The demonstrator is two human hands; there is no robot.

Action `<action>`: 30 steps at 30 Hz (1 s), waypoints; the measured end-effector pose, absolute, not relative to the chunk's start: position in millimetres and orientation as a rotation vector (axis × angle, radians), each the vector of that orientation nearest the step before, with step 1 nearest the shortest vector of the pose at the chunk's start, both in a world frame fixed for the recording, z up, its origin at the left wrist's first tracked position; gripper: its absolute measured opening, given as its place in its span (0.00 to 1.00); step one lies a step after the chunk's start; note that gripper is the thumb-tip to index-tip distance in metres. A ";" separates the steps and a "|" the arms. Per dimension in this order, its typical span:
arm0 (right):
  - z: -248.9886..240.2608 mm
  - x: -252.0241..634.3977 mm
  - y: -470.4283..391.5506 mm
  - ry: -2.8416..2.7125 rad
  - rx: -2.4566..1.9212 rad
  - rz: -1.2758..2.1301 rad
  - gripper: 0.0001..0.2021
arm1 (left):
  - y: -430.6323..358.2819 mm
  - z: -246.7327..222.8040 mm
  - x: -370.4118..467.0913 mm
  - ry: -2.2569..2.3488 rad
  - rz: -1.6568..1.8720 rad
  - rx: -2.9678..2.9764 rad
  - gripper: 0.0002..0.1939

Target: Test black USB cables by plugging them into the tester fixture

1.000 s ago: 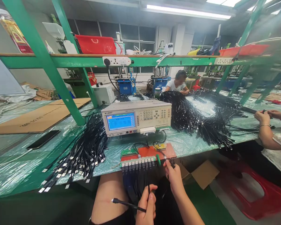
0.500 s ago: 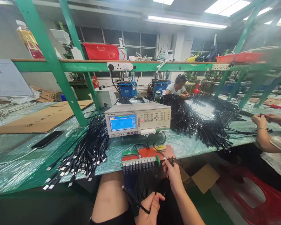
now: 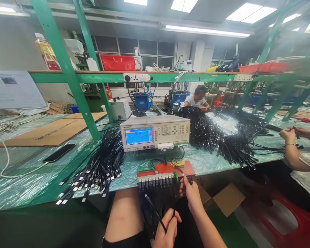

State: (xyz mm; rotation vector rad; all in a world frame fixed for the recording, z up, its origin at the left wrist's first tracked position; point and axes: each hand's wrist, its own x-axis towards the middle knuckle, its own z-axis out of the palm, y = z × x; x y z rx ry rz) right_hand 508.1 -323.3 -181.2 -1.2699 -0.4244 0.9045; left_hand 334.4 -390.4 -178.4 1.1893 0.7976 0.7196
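Note:
My left hand is closed round a black cable above my lap, and the cable's plug end points up and to the left. My right hand is at the right end of a red test board, its fingers pinched on a small dark cable connector, partly hidden by the fingers. Along the board's front edge, a row of black plugs sits in a connector strip, their cables hanging down over my lap. Behind the board stands a bench tester with a lit blue screen.
Bundles of black cables lie left and right of the tester. A phone and flat cardboard are on the left. Green shelf posts rise from the bench. A co-worker's hands are at right; another person sits behind.
The whole view has shifted slightly, so the bench things appear a little further right. The tester's screen now shows a different display. Both hands keep their hold, with little movement.

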 end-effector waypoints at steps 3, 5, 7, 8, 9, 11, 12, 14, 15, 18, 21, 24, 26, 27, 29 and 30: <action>-177.9 510.6 -325.7 -0.418 -1.225 0.978 0.35 | -391.7 -174.1 335.6 0.840 0.755 1.222 0.29; -174.8 512.5 -326.6 -0.412 -1.211 1.007 0.35 | -391.8 -172.2 336.5 0.838 0.774 1.212 0.31; -171.0 512.2 -328.0 -0.405 -1.210 1.016 0.35 | -391.1 -171.3 336.7 0.814 0.767 1.183 0.31; -169.2 510.6 -329.8 -0.402 -1.213 1.018 0.35 | -390.5 -171.2 336.4 0.801 0.761 1.170 0.31; -167.7 507.7 -332.9 -0.397 -1.216 1.016 0.35 | -389.7 -171.3 336.0 0.791 0.756 1.160 0.31; -166.1 498.5 -343.6 -0.386 -1.220 1.010 0.35 | -388.2 -172.2 334.9 0.783 0.750 1.146 0.31; -165.9 492.4 -351.0 -0.387 -1.217 1.011 0.34 | -387.6 -173.0 334.4 0.782 0.751 1.142 0.32; -166.1 479.3 -368.2 -0.430 -1.213 1.034 0.30 | -387.1 -175.1 334.4 0.791 0.753 1.129 0.32; -166.1 473.1 -376.6 -0.471 -1.216 1.056 0.28 | -387.4 -176.3 335.0 0.800 0.752 1.119 0.32; -164.3 459.6 -393.1 -0.604 -1.229 1.116 0.24 | -389.1 -180.1 339.3 0.825 0.717 1.077 0.32; -161.9 458.3 -392.4 -0.642 -1.229 1.139 0.24 | -388.8 -182.1 344.1 0.840 0.649 1.082 0.34; -163.2 469.5 -379.5 -0.534 -1.192 1.117 0.26 | -382.6 -181.2 344.2 0.895 0.823 1.206 0.33; -167.1 481.2 -368.4 -0.430 -1.202 1.031 0.27 | -376.8 -179.5 340.6 0.952 1.050 1.250 0.31; -169.8 487.4 -362.8 -0.392 -1.218 0.976 0.27 | -374.2 -178.6 338.0 0.977 1.119 1.249 0.30; -176.5 498.9 -352.8 -0.336 -1.242 0.878 0.27 | -371.4 -177.5 332.8 0.993 1.083 1.226 0.29; -180.0 503.7 -348.7 -0.321 -1.242 0.850 0.27 | -371.4 -177.4 330.7 0.984 1.007 1.224 0.29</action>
